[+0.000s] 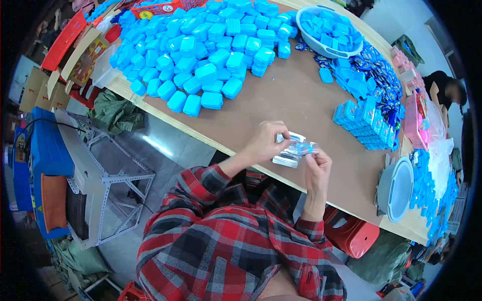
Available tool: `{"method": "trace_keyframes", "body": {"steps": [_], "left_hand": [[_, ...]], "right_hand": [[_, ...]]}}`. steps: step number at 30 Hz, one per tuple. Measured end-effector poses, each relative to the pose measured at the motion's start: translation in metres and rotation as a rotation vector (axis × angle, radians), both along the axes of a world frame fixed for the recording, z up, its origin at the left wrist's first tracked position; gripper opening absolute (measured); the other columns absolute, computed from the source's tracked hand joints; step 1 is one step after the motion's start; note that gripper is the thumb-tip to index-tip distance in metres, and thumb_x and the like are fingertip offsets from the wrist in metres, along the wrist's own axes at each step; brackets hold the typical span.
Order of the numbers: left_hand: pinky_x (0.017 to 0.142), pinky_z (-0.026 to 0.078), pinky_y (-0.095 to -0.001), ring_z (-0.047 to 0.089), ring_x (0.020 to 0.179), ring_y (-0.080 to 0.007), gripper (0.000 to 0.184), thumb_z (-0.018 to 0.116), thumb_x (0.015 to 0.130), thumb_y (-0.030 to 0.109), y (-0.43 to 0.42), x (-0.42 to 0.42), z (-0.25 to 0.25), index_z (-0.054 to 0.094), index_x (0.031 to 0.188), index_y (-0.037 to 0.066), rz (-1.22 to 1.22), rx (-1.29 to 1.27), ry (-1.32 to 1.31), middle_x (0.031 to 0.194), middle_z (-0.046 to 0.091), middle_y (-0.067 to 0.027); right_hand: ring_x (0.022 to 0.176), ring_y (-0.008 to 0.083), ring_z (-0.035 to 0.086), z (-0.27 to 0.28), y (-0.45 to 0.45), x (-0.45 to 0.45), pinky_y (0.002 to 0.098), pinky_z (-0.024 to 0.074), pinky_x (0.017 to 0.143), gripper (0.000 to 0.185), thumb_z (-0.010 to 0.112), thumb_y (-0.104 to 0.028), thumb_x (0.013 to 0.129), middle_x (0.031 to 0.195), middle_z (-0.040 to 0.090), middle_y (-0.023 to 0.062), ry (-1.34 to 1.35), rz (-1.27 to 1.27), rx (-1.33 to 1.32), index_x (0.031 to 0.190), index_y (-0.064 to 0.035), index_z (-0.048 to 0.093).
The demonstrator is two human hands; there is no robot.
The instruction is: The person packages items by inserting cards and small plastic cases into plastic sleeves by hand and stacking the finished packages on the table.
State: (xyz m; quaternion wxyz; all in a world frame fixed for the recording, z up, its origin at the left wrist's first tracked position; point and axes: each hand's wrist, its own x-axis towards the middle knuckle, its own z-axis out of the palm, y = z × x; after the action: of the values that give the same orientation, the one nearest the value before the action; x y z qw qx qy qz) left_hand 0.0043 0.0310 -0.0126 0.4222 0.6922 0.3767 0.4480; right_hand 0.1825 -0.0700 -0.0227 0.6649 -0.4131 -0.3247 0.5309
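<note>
Near the table's front edge, both my hands are at a shiny clear plastic sleeve [287, 159] with a small blue-and-white printed piece [304, 148] by it. My left hand [267, 141] pinches the sleeve's upper left part between thumb and fingers. On the right, the fingers of my right hand [318, 164] close on the end of the blue printed piece. Whether that piece is inside the sleeve or apart from it, I cannot tell. A large heap of light-blue boxes [206, 72] lies beyond my left hand. To the right stand stacked clear-wrapped blue boxes [365, 123].
A basin of blue pieces [297, 22] stands at the back, beside a pile of dark-blue packets [384, 75]. Another grey-blue basin [380, 193] is at the right edge. A red stool [359, 238] stands below the table. A person [444, 90] is at the far right.
</note>
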Motion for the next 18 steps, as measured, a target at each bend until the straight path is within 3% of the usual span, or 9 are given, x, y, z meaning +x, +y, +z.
{"method": "trace_keyframes", "body": {"steps": [2, 3, 4, 6, 7, 12, 15, 17, 18], "left_hand": [[0.061, 0.042, -0.0267, 0.053, 0.063, -0.0151, 0.004, 0.063, 0.077, 0.005, 0.008, -0.020, 0.009, 0.065, 0.077, 0.001, -0.065, -0.215, -0.017, 0.073, 0.062, -0.0048], [0.061, 0.043, -0.0276, 0.053, 0.063, -0.0158, 0.006, 0.062, 0.078, 0.006, 0.024, -0.036, 0.010, 0.065, 0.079, 0.001, 0.136, 0.058, 0.055, 0.072, 0.062, -0.0053], [0.061, 0.044, -0.0311, 0.053, 0.064, -0.0188, 0.009, 0.064, 0.079, 0.009, 0.039, -0.056, 0.008, 0.064, 0.083, 0.001, 0.311, 0.058, 0.099, 0.076, 0.062, -0.0080], [0.064, 0.045, -0.0338, 0.054, 0.069, -0.0228, 0.017, 0.065, 0.080, 0.012, 0.081, -0.096, 0.006, 0.063, 0.092, 0.001, 0.702, 0.604, 0.314, 0.084, 0.062, -0.0104], [0.075, 0.044, -0.0411, 0.052, 0.086, -0.0315, 0.027, 0.068, 0.079, 0.018, 0.098, -0.115, -0.004, 0.061, 0.099, 0.000, 0.801, 0.523, 0.379, 0.098, 0.059, -0.0156], [0.071, 0.046, -0.0360, 0.056, 0.079, -0.0269, 0.031, 0.068, 0.080, 0.019, 0.130, -0.160, -0.035, 0.059, 0.102, 0.001, 0.699, 0.363, 0.647, 0.095, 0.062, -0.0125], [0.074, 0.047, -0.0353, 0.057, 0.080, -0.0256, 0.036, 0.072, 0.077, 0.020, 0.119, -0.170, -0.035, 0.059, 0.104, 0.001, 0.532, 0.372, 0.467, 0.095, 0.062, -0.0125], [0.076, 0.047, -0.0324, 0.058, 0.083, -0.0226, 0.039, 0.073, 0.076, 0.017, 0.115, -0.171, -0.034, 0.058, 0.107, 0.001, 0.435, 0.178, 0.286, 0.097, 0.063, -0.0116], [0.077, 0.047, -0.0311, 0.058, 0.082, -0.0222, 0.038, 0.073, 0.074, 0.013, 0.108, -0.164, -0.027, 0.057, 0.107, 0.001, 0.462, 0.189, 0.345, 0.098, 0.062, -0.0117]], "right_hand": [[0.093, 0.0159, 0.057, 0.000, 0.001, 0.000, 0.0269, 0.0389, 0.091, 0.010, 0.059, 0.001, 0.084, 0.101, 0.063, 0.0103, 0.033, 0.005, 0.064, 0.093, 0.0004, 0.063], [0.093, 0.0159, 0.057, -0.001, 0.002, 0.000, 0.0269, 0.0389, 0.091, 0.010, 0.059, 0.001, 0.084, 0.101, 0.063, 0.0103, 0.038, 0.011, 0.063, 0.093, 0.0004, 0.063], [0.095, 0.0163, 0.057, -0.002, 0.003, 0.003, 0.0276, 0.0388, 0.092, 0.010, 0.058, 0.001, 0.085, 0.102, 0.063, 0.0106, 0.052, 0.007, 0.071, 0.093, 0.0003, 0.063], [0.098, 0.0172, 0.056, -0.003, 0.002, 0.009, 0.0289, 0.0384, 0.094, 0.010, 0.058, 0.000, 0.085, 0.105, 0.063, 0.0114, 0.075, -0.006, 0.084, 0.094, 0.0000, 0.062], [0.099, 0.0177, 0.056, -0.003, 0.002, 0.010, 0.0296, 0.0383, 0.095, 0.010, 0.057, -0.001, 0.086, 0.106, 0.063, 0.0117, 0.085, -0.012, 0.090, 0.095, -0.0001, 0.062], [0.101, 0.0195, 0.056, 0.001, 0.004, -0.006, 0.0301, 0.0384, 0.095, 0.012, 0.056, -0.003, 0.087, 0.108, 0.062, 0.0120, 0.122, -0.025, 0.083, 0.098, -0.0004, 0.061], [0.101, 0.0199, 0.056, 0.008, 0.006, -0.008, 0.0314, 0.0387, 0.095, 0.013, 0.055, -0.004, 0.089, 0.109, 0.062, 0.0122, 0.122, -0.041, 0.054, 0.099, -0.0001, 0.060], [0.101, 0.0190, 0.056, 0.013, 0.009, -0.009, 0.0317, 0.0391, 0.095, 0.014, 0.052, -0.005, 0.091, 0.109, 0.062, 0.0120, 0.210, -0.002, 0.010, 0.100, 0.0007, 0.060], [0.100, 0.0184, 0.057, 0.010, 0.010, -0.009, 0.0315, 0.0401, 0.094, 0.014, 0.052, -0.005, 0.092, 0.108, 0.062, 0.0119, 0.215, -0.017, 0.009, 0.101, 0.0013, 0.060]]}}
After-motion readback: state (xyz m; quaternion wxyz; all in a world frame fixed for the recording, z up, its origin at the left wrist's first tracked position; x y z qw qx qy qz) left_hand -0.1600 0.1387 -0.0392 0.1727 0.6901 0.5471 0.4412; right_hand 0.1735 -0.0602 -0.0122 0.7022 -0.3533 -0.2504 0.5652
